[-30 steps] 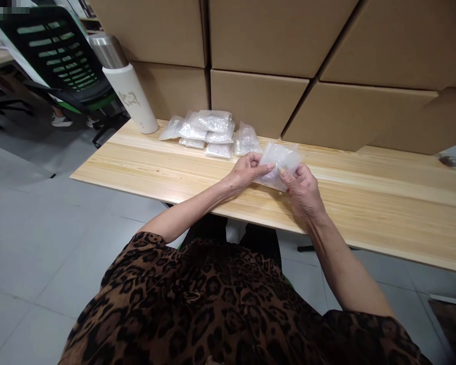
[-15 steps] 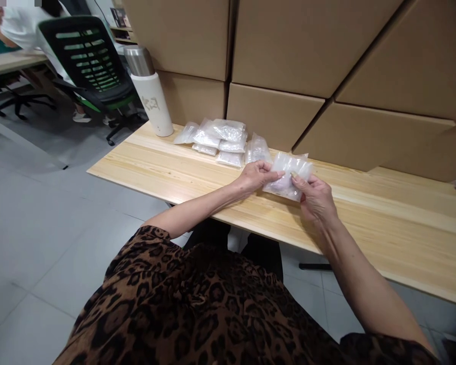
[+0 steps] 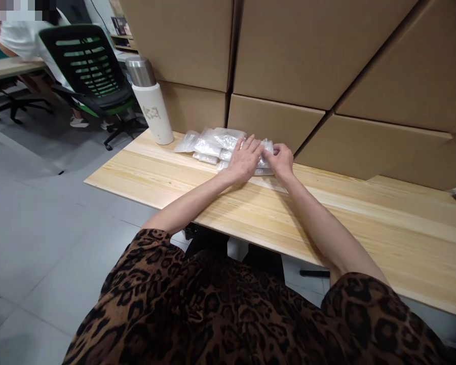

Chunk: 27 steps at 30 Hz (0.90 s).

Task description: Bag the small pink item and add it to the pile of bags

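Note:
Several clear plastic packets [image 3: 209, 144] lie piled on the wooden table, close to the cardboard boxes. My left hand [image 3: 246, 158] rests with its fingers stretched out against the right side of the pile. Just right of it, my right hand [image 3: 282, 158] has its fingers closed on a plastic packet [image 3: 266, 147] at the pile's right end. That packet is partly covered by both hands, and its contents cannot be made out.
Large cardboard boxes [image 3: 277, 121] are stacked along the back of the wooden table [image 3: 349, 223]. A white flask [image 3: 154, 114] with a steel cap stands at the left corner. Beyond it are a black and green office chair [image 3: 87, 71] and a person in white [image 3: 23, 38].
Both hands have moved left and away from me, bringing the packet to the right end of the pile. My left hand has let go of it and lies flat.

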Each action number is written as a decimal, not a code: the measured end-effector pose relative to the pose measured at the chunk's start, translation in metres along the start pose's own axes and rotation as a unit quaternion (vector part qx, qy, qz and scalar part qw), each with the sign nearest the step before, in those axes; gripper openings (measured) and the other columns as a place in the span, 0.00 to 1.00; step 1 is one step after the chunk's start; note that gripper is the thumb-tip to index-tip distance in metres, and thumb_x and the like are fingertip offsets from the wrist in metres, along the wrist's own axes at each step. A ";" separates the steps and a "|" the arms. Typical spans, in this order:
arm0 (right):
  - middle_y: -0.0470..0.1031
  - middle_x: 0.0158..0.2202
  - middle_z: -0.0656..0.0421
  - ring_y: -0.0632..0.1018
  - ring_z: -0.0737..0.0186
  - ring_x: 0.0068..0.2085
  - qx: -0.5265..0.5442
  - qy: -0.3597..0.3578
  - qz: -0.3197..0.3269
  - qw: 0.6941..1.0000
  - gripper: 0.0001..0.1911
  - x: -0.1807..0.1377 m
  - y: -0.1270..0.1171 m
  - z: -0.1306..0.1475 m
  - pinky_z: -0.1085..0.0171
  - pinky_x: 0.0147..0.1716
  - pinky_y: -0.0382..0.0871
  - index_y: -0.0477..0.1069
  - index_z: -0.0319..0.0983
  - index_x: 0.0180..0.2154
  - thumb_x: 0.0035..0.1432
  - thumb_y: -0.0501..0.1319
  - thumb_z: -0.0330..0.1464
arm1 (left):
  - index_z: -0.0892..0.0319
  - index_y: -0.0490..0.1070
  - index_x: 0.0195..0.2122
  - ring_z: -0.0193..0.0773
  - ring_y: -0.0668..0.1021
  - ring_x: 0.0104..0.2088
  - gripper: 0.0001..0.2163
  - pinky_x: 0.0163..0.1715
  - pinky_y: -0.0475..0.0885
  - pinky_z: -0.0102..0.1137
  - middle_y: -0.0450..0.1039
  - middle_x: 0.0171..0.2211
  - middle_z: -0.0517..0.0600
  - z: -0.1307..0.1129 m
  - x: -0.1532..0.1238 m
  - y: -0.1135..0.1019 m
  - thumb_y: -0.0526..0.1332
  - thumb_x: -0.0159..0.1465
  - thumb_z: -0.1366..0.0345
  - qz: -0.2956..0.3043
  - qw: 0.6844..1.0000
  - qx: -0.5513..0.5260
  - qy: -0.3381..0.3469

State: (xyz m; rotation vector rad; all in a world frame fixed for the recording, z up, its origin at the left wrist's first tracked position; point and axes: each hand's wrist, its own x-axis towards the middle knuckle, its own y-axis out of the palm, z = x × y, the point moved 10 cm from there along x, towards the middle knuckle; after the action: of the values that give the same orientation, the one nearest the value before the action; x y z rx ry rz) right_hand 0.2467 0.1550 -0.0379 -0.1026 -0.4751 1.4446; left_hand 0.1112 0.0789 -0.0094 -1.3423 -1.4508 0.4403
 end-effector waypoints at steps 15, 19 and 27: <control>0.81 0.51 0.44 0.78 0.46 0.55 -0.225 -0.309 0.129 0.915 0.23 -0.019 0.033 -0.001 0.44 0.62 0.69 0.77 0.39 0.52 0.72 0.46 0.37 | 0.72 0.66 0.71 0.52 0.72 0.72 0.25 0.77 0.56 0.51 0.70 0.70 0.69 -0.015 -0.009 0.027 0.50 0.75 0.71 0.065 0.991 0.101 0.062; 0.79 0.57 0.38 0.76 0.40 0.61 -0.222 -0.319 0.116 0.914 0.24 -0.022 0.022 0.012 0.39 0.64 0.67 0.77 0.35 0.55 0.72 0.49 0.39 | 0.64 0.64 0.73 0.48 0.60 0.79 0.25 0.80 0.48 0.49 0.62 0.76 0.61 -0.025 -0.001 -0.005 0.51 0.77 0.66 0.002 0.993 0.091 0.070; 0.74 0.67 0.39 0.72 0.37 0.69 -0.234 -0.369 0.138 0.889 0.32 -0.041 0.038 0.033 0.38 0.68 0.65 0.73 0.34 0.65 0.75 0.47 0.45 | 0.55 0.70 0.71 0.67 0.57 0.78 0.25 0.75 0.37 0.68 0.62 0.76 0.61 0.049 -0.004 -0.030 0.59 0.75 0.54 -0.040 0.986 0.121 -0.108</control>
State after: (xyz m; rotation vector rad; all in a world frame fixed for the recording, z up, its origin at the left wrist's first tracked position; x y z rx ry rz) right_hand 0.1967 0.1139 -0.0316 0.0031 -1.4863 1.5948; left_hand 0.0534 0.0842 -0.0047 -1.0638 -1.5648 0.7046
